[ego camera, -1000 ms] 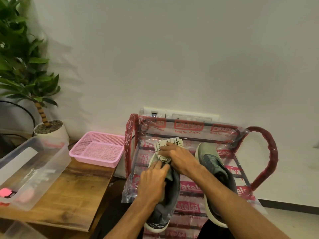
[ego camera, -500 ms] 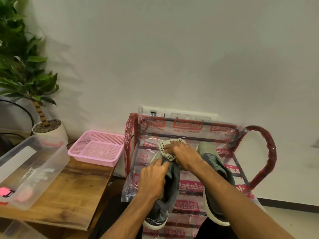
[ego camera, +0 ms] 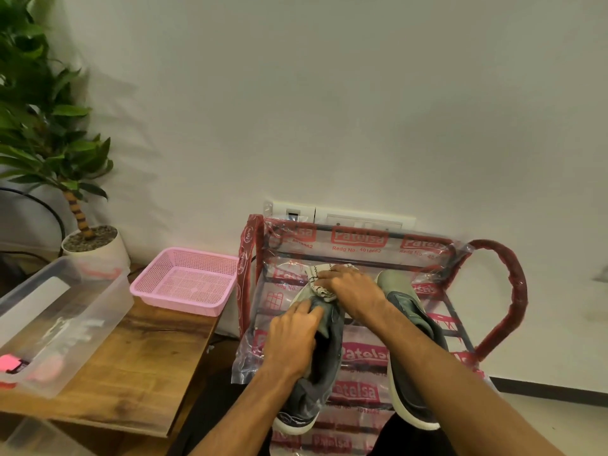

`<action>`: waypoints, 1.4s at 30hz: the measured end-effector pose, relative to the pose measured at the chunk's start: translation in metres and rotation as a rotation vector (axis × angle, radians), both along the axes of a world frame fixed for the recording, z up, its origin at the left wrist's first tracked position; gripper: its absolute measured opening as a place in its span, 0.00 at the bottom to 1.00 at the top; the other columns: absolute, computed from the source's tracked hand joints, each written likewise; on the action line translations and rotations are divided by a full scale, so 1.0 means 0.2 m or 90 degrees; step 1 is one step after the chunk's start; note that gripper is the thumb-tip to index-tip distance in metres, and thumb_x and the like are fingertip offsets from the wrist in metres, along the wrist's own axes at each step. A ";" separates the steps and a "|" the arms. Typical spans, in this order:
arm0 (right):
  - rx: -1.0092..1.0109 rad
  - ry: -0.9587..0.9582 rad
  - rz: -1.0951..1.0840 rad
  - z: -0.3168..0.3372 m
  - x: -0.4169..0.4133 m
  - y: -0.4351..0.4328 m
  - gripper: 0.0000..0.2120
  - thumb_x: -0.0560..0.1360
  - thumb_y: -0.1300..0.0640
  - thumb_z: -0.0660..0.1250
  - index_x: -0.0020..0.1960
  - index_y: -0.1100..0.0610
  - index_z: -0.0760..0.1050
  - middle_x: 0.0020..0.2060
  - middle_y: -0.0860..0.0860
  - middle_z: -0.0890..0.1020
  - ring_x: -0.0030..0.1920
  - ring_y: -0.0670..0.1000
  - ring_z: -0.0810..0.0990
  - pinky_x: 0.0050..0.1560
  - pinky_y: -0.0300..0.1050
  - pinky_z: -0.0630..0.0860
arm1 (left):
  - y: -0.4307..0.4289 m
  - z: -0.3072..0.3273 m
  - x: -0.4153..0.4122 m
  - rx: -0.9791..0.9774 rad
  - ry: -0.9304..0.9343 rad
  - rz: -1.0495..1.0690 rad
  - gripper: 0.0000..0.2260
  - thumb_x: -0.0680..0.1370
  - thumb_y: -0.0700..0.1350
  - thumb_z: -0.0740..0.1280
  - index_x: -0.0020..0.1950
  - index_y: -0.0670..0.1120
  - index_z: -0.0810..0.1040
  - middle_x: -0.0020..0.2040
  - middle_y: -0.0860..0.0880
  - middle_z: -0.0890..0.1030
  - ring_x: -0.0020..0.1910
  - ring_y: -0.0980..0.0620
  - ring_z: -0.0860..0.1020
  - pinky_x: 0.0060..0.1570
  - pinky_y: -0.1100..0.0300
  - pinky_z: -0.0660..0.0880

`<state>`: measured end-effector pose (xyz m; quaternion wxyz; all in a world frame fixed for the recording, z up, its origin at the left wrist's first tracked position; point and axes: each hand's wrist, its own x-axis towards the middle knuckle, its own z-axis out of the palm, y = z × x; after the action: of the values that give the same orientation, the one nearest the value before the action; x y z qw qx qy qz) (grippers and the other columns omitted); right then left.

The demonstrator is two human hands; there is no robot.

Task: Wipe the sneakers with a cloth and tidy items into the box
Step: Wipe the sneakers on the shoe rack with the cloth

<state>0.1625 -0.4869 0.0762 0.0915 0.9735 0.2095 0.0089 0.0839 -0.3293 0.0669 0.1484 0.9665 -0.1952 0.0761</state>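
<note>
We find the wiping step in hand, with the tidying step not yet begun. The largest item is the rack [ego camera: 253,274], a red-wrapped frame sheathed in clear printed plastic, and both sneakers lie on its upper tier with their heels toward the camera. To its left stands the wooden table [ego camera: 148,363], which carries the clear box [ego camera: 98,311], well apart from the shoes. The box holds a few pink items that we cannot identify. The left sneaker [ego camera: 312,393] is the 1 under treatment, and the right sneaker [ego camera: 408,353] lies just beside it, untouched by either hand. The left hand [ego camera: 292,337] grips the left sneaker at its collar, fingers curled over the edge, to steady it. The right hand [ego camera: 353,291] has its fingers curled round the bunched cloth [ego camera: 317,279] and presses it onto the toe of that shoe. In our judgement, the next move calls for firm strokes along the upper and sole edge while the collar is held, then the same treatment for the 2nd shoe. Legible writing: "Patelsa" repeats in white on red panels across the plastic, and 1 line beneath reads "Redg No. 4018662". A mark on the near heel is too small to read.
</note>
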 end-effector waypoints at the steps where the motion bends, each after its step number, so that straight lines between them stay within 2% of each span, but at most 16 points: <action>1: -0.024 -0.017 -0.014 0.01 0.01 0.01 0.26 0.77 0.64 0.66 0.73 0.50 0.68 0.72 0.48 0.69 0.72 0.54 0.66 0.71 0.52 0.65 | 0.00 0.00 0.00 0.002 0.001 -0.002 0.16 0.77 0.42 0.62 0.65 0.52 0.70 0.65 0.52 0.72 0.62 0.50 0.73 0.49 0.55 0.72; 5: -0.022 -0.012 -0.028 0.04 0.03 0.11 0.20 0.76 0.65 0.65 0.67 0.55 0.73 0.64 0.53 0.76 0.64 0.57 0.74 0.62 0.55 0.74 | 0.02 -0.01 0.00 0.016 0.006 0.002 0.17 0.77 0.43 0.63 0.66 0.51 0.69 0.65 0.51 0.72 0.62 0.50 0.73 0.49 0.56 0.71; 9: 0.082 0.061 0.036 0.02 -0.01 0.09 0.24 0.73 0.66 0.65 0.68 0.53 0.74 0.66 0.54 0.76 0.66 0.56 0.73 0.65 0.54 0.72 | 0.02 -0.02 0.00 0.001 0.011 0.011 0.20 0.77 0.43 0.63 0.69 0.52 0.69 0.65 0.51 0.72 0.61 0.49 0.74 0.49 0.55 0.72; 12: 0.027 0.019 0.023 0.03 -0.03 0.01 0.28 0.75 0.66 0.66 0.73 0.50 0.68 0.73 0.49 0.69 0.73 0.52 0.66 0.71 0.51 0.65 | 0.01 -0.01 0.00 0.000 0.014 0.004 0.15 0.76 0.43 0.64 0.63 0.51 0.71 0.62 0.52 0.73 0.60 0.50 0.74 0.46 0.56 0.71; 14: -0.024 -0.010 -0.010 0.04 -0.04 0.01 0.28 0.77 0.65 0.65 0.75 0.51 0.65 0.75 0.48 0.65 0.74 0.53 0.63 0.72 0.51 0.63 | 0.01 0.00 0.00 -0.001 0.016 0.004 0.15 0.77 0.43 0.64 0.63 0.51 0.71 0.62 0.52 0.73 0.60 0.50 0.73 0.48 0.55 0.72; 17: -0.035 -0.034 -0.106 0.05 -0.01 0.03 0.24 0.77 0.66 0.64 0.72 0.55 0.67 0.69 0.53 0.73 0.68 0.57 0.71 0.65 0.54 0.72 | 0.02 0.00 0.00 0.007 0.008 0.006 0.15 0.78 0.43 0.63 0.64 0.51 0.70 0.65 0.52 0.72 0.62 0.51 0.72 0.49 0.55 0.72; 20: 0.069 -0.041 -0.248 0.08 -0.01 -0.02 0.21 0.75 0.69 0.65 0.66 0.58 0.72 0.61 0.56 0.79 0.61 0.58 0.77 0.56 0.55 0.78 | 0.02 -0.01 -0.01 0.029 0.001 0.000 0.19 0.78 0.43 0.62 0.69 0.51 0.67 0.70 0.50 0.68 0.67 0.50 0.69 0.54 0.55 0.71; 23: 0.260 -0.079 -0.293 0.09 -0.03 -0.05 0.24 0.75 0.71 0.61 0.68 0.55 0.72 0.59 0.56 0.79 0.58 0.59 0.79 0.54 0.56 0.77 | 0.02 -0.02 -0.01 0.029 -0.008 0.000 0.20 0.79 0.42 0.61 0.70 0.51 0.66 0.71 0.50 0.67 0.68 0.50 0.68 0.56 0.55 0.71; 26: 0.370 -0.092 -0.231 0.08 -0.05 -0.01 0.29 0.74 0.73 0.60 0.72 0.53 0.69 0.66 0.55 0.76 0.64 0.58 0.75 0.59 0.53 0.74 | 0.01 -0.02 -0.01 0.020 -0.012 -0.004 0.20 0.78 0.42 0.62 0.70 0.51 0.66 0.71 0.50 0.67 0.67 0.50 0.69 0.57 0.55 0.71; 29: 0.274 -0.028 -0.136 0.06 -0.07 0.06 0.31 0.76 0.71 0.61 0.76 0.54 0.64 0.75 0.53 0.66 0.74 0.55 0.64 0.69 0.51 0.66 | 0.02 -0.03 -0.02 0.015 -0.016 -0.006 0.20 0.78 0.42 0.62 0.69 0.50 0.67 0.71 0.49 0.67 0.68 0.49 0.69 0.57 0.56 0.71; 31: 0.198 -0.007 -0.095 0.03 -0.08 0.09 0.29 0.77 0.69 0.62 0.76 0.56 0.64 0.75 0.53 0.64 0.75 0.56 0.61 0.72 0.52 0.64 | 0.02 -0.04 -0.01 0.000 -0.004 0.002 0.19 0.77 0.42 0.63 0.68 0.51 0.68 0.69 0.50 0.69 0.66 0.49 0.70 0.55 0.56 0.72; 33: 0.195 -0.002 -0.068 0.02 -0.08 0.10 0.24 0.76 0.67 0.62 0.72 0.58 0.69 0.71 0.53 0.71 0.71 0.56 0.65 0.68 0.52 0.68 | 0.02 -0.04 -0.01 -0.015 0.010 0.020 0.19 0.75 0.43 0.65 0.66 0.52 0.70 0.67 0.51 0.71 0.63 0.49 0.72 0.50 0.55 0.72; 36: 0.238 0.007 -0.052 -0.01 -0.07 0.09 0.16 0.73 0.67 0.64 0.59 0.59 0.78 0.59 0.55 0.80 0.63 0.57 0.74 0.60 0.51 0.73 | 0.01 -0.03 -0.01 -0.034 0.017 0.044 0.18 0.75 0.44 0.66 0.64 0.53 0.71 0.64 0.53 0.73 0.59 0.51 0.74 0.45 0.57 0.69; 40: 0.294 0.053 -0.077 0.01 -0.05 0.09 0.13 0.68 0.69 0.63 0.47 0.58 0.81 0.48 0.58 0.83 0.52 0.58 0.79 0.49 0.49 0.75 | 0.00 -0.03 0.00 -0.051 0.005 0.054 0.15 0.76 0.43 0.64 0.63 0.52 0.72 0.63 0.53 0.74 0.58 0.51 0.75 0.44 0.58 0.69; 42: 0.320 0.104 -0.097 0.05 -0.05 0.09 0.12 0.68 0.69 0.63 0.42 0.55 0.80 0.45 0.56 0.83 0.47 0.57 0.80 0.43 0.46 0.72 | 0.00 -0.03 0.01 -0.053 0.008 0.058 0.14 0.77 0.43 0.64 0.62 0.52 0.72 0.62 0.53 0.75 0.58 0.51 0.75 0.45 0.57 0.70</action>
<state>0.1517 -0.4686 0.0856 -0.1696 0.9761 0.1333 -0.0245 0.0852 -0.3300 0.0605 0.1863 0.9678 -0.1464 0.0846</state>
